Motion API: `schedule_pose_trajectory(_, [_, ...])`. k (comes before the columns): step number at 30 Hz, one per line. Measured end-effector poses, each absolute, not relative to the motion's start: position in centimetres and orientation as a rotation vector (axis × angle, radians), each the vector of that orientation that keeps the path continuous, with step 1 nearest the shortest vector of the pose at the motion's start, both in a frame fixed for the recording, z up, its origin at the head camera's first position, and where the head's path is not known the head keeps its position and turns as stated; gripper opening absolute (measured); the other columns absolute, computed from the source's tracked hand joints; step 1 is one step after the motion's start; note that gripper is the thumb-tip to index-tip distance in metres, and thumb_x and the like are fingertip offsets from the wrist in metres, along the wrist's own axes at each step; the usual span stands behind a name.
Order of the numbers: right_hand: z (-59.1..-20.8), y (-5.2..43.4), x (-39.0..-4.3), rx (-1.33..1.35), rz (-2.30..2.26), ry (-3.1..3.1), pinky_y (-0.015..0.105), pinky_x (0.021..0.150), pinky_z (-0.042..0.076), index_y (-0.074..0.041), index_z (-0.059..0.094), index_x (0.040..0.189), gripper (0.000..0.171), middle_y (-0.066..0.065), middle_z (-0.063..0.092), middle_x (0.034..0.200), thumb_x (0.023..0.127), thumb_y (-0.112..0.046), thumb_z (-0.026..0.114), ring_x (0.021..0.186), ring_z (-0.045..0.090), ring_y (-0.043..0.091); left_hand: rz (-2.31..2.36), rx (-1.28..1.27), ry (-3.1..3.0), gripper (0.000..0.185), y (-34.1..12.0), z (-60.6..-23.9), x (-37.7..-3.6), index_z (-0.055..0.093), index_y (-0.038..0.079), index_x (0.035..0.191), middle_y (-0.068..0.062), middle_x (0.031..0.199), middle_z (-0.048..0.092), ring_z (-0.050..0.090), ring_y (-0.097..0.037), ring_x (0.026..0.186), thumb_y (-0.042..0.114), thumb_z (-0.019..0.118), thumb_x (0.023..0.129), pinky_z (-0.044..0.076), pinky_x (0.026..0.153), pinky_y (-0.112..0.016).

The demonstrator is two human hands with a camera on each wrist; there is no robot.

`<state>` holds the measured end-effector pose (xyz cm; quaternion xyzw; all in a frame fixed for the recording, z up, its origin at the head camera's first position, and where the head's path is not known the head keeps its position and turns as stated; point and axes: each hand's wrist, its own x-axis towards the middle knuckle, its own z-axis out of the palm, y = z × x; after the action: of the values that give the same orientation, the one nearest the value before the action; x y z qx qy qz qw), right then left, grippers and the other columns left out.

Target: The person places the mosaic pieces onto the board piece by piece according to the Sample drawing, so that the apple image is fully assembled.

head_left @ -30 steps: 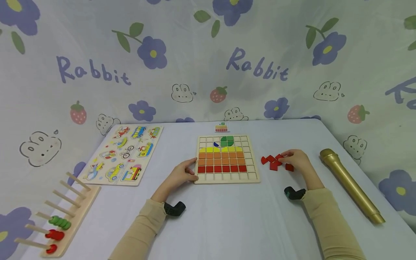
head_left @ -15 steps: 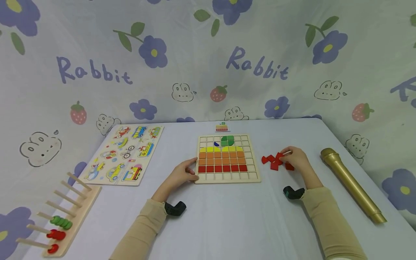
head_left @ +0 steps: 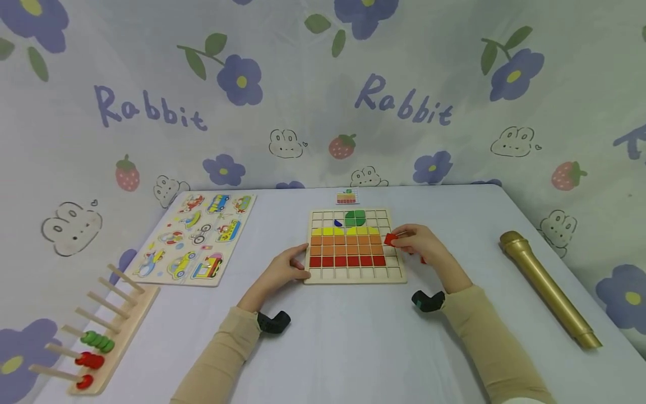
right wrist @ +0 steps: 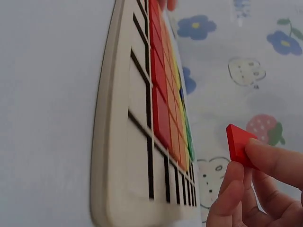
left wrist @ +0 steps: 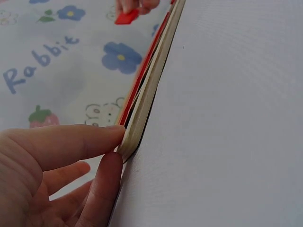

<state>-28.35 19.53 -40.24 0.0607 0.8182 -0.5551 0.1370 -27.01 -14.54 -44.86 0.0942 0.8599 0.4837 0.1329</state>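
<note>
A wooden grid board (head_left: 355,273) lies mid-table, filled with rows of yellow, orange and red tiles and a green shape on top. My left hand (head_left: 282,270) grips its near left corner (left wrist: 130,142) between thumb and fingers (left wrist: 75,142). My right hand (head_left: 421,244) hovers over the board's right edge, pinching a red square tile (head_left: 391,239), which also shows as the red tile (right wrist: 238,142) held above the board (right wrist: 137,156). The loose red tiles (head_left: 423,260) are mostly hidden behind the right hand.
A vehicle puzzle board (head_left: 199,238) lies at the left. A peg rack with green and red rings (head_left: 96,342) sits at the near left. A gold microphone (head_left: 547,289) lies at the right. A small pattern card (head_left: 346,197) lies behind the grid board.
My right hand picked a red tile from the pile and carried it left to the board's right edge. The left hand stayed on the board's corner.
</note>
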Motion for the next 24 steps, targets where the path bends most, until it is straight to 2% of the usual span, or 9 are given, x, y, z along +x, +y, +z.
schedule_pose_trajectory(6, [-40.8,18.0,-29.4,0.178,-1.543,2.44,0.028,0.078,0.046,0.0,0.056,0.12,0.036,0.016,0.054,0.118,0.087,-0.012,0.063,0.095,0.053,0.021,1.423,0.279,2.478,0.076,-14.3,-44.9,-27.1,0.041,0.011,0.141,-0.008,0.083,0.058,0.051,-0.015,0.069,0.007,0.074,0.073,0.043,0.059,-0.026])
schedule_pose_trajectory(10, [-41.7,19.6,-30.3,0.251,-1.445,2.56,0.026,0.07,0.045,0.0,0.057,0.12,0.035,0.018,0.055,0.117,0.088,-0.014,0.06,0.088,0.054,0.02,1.42,0.287,2.478,0.076,-14.1,-45.1,-27.2,0.04,0.01,0.141,-0.008,0.082,0.058,0.051,-0.015,0.069,0.007,0.075,0.073,0.043,0.058,-0.025])
schedule_pose_trajectory(16, [-42.2,21.8,-30.9,0.33,-1.332,2.694,0.023,0.06,0.043,0.004,0.059,0.115,0.033,0.017,0.059,0.101,0.087,-0.014,0.058,0.073,0.052,0.017,1.43,0.277,2.475,0.077,-14.1,-45.2,-27.0,0.041,0.011,0.14,-0.007,0.081,0.058,0.051,-0.016,0.069,0.006,0.075,0.072,0.042,0.059,-0.026])
schedule_pose_trajectory(24, [-41.6,22.0,-30.7,0.247,-1.162,2.788,0.026,0.064,0.042,0.004,0.06,0.112,0.033,0.021,0.059,0.106,0.086,-0.016,0.061,0.084,0.054,0.025,1.43,0.248,2.489,0.076,-14.4,-44.9,-26.8,0.042,0.012,0.14,-0.007,0.08,0.058,0.051,-0.016,0.068,0.006,0.074,0.072,0.042,0.059,-0.026])
